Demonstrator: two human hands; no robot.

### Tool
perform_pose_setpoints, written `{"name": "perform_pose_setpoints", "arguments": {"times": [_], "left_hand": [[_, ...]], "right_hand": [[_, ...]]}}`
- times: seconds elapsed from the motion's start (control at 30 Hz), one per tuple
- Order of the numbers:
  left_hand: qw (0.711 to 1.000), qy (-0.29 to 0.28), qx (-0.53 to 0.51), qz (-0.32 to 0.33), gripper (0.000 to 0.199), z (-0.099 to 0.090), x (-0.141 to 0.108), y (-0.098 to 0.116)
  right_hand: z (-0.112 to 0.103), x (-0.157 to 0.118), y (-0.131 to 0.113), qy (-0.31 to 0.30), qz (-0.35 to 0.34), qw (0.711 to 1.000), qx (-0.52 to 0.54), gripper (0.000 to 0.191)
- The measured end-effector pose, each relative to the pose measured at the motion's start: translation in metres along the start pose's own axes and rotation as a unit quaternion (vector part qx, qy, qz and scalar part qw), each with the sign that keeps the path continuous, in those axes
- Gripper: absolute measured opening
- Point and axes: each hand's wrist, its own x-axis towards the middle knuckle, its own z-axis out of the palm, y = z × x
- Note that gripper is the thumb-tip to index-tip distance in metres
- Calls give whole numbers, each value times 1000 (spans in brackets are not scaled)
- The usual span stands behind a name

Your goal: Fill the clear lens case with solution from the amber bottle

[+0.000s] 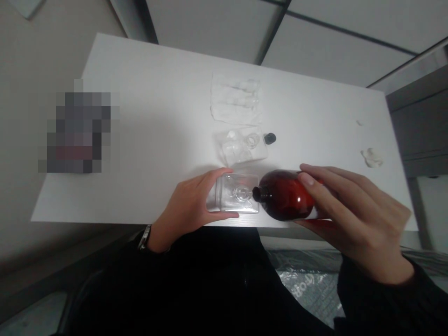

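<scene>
My right hand (pixel 357 210) is wrapped round a reddish-brown glass bottle (pixel 289 195), which is tipped so its dark neck points left. The bottle's mouth is at the round opening of a clear rectangular bottle (pixel 233 205); whether the two touch or liquid flows, I cannot tell. My left hand (pixel 196 196) holds this clear bottle between thumb and fingers, near the front edge of the table. A black cap (pixel 270 138) lies just beyond the brown bottle.
The white table (pixel 147 130) also bears a clear packet (pixel 236 100) with slim items inside and a clear plastic piece (pixel 241 145) with round parts. A crumpled white tissue (pixel 372 157) lies at the right. A dark, pixelated object (pixel 79 133) is at the left edge.
</scene>
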Motion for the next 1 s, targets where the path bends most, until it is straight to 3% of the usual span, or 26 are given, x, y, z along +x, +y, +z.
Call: {"name": "perform_pose_setpoints", "arguments": {"times": [0.4, 1.0], "left_hand": [[1000, 5, 7, 9, 85, -1, -1, -1], [1000, -4, -4, 5, 89, -2, -2, 0]], "right_hand": [[-1, 2, 0, -5, -9, 1000, -21, 51], [-4, 1, 2, -19, -7, 1000, -9, 66]]}}
